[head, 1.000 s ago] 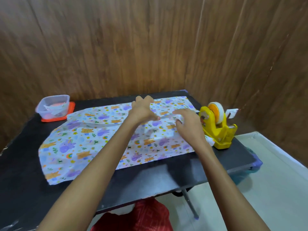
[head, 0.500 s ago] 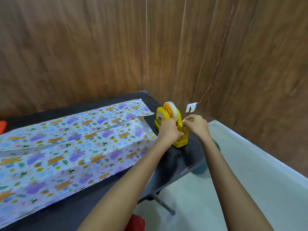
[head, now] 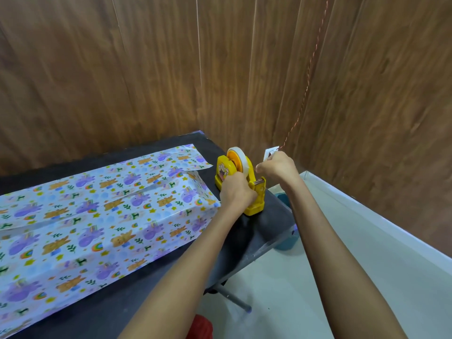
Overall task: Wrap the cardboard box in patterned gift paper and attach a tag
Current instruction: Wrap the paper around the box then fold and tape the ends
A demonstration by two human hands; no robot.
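Gift paper (head: 97, 216) lies left of centre on black table (head: 269, 228), long axis lower left to upper right, end pointing at tape dispenser (head: 255, 204). My left hand (head: 236, 192) grips it; right hand (head: 277, 167) pinches tape (head: 241, 159).

- Patterned gift paper (head: 102, 216): glossy white, printed with purple animals, orange bears, rainbows, stars and green sprigs. It runs from the left edge of the frame to the centre, folded over a long block shape, with an overlapping seam along the top. A flat flap lies out at upper centre.
- Cardboard box: wholly covered by the paper; only its blocky outline shows.
- Tag (head: 270, 154): small white card, right of centre, with a red-and-white twisted string rising toward the upper right.
- Tape dispenser (head: 254, 201): yellow, upright, carrying a white tape roll (head: 238, 159), just right of the paper's end. The left hand (head: 236, 192) grips its body; the right hand (head: 278, 167) pinches at the tape beside the roll.
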